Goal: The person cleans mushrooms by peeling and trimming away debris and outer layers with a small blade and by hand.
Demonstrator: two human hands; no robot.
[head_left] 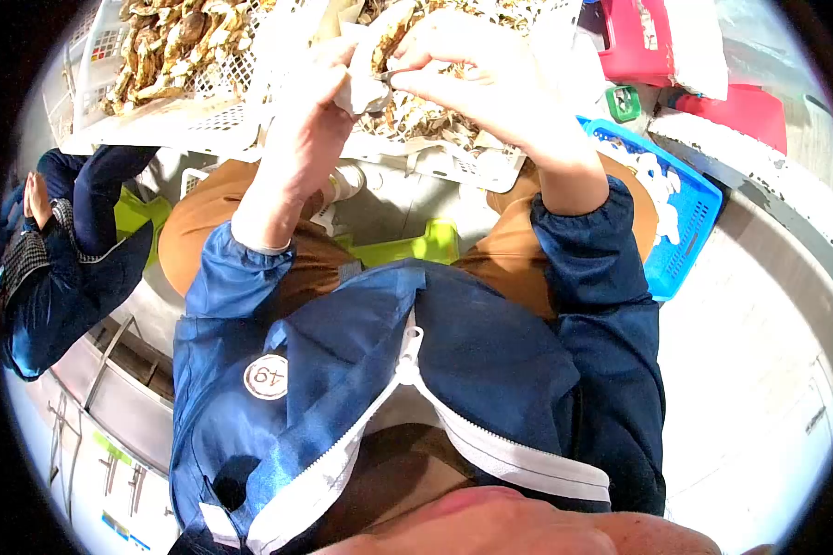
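Near the top centre, my left hand (319, 116) is closed around a white mushroom piece (366, 91), overexposed and hard to make out. My right hand (467, 79) is beside it, its fingers pinched on a small dark tool (386, 76), perhaps a blade, that touches the piece. Both hands are above a white perforated crate (453, 165) with brown and pale mushroom pieces and trimmings (435, 125) in it.
Brown mushrooms (190, 42) fill a white basket (93, 88) at upper left. A blue basket (698, 213) with white pieces stands at right, near a green container (623, 104) and red containers (638, 42). Another person (74, 259) sits at left.
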